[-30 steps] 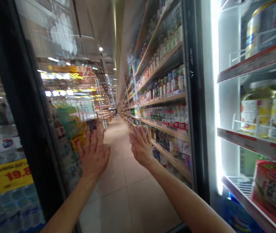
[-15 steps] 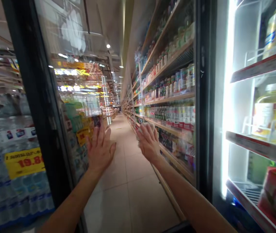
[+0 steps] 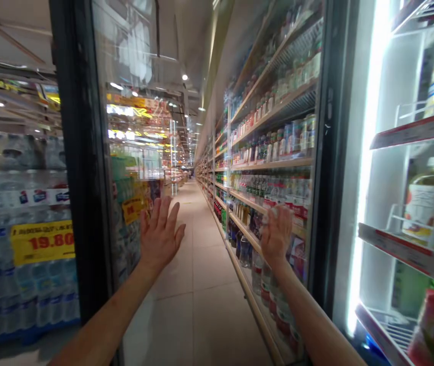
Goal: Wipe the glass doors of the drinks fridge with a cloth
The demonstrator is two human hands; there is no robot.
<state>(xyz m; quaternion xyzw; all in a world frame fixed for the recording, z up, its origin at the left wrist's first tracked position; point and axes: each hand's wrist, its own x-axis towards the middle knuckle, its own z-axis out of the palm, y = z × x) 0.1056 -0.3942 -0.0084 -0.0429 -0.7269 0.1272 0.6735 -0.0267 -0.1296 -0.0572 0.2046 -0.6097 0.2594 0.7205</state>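
Both grips are raised with the palms turned outward and the fingers spread wide; nothing is held in either. The left grip is seen against a glass cooler door, and the right grip against a second glass door, its fingertips pale as if pressed on the pane, though contact cannot be confirmed. To the right of the right grip, a glass jar is held on a lit wire rack shelf. Left of the left grip, shrink-wrapped water bottles and a yellow price tag are shown. Reflections blur what lies behind the panes, the forearms are cut off by the lower edge, and most labels cannot be read.
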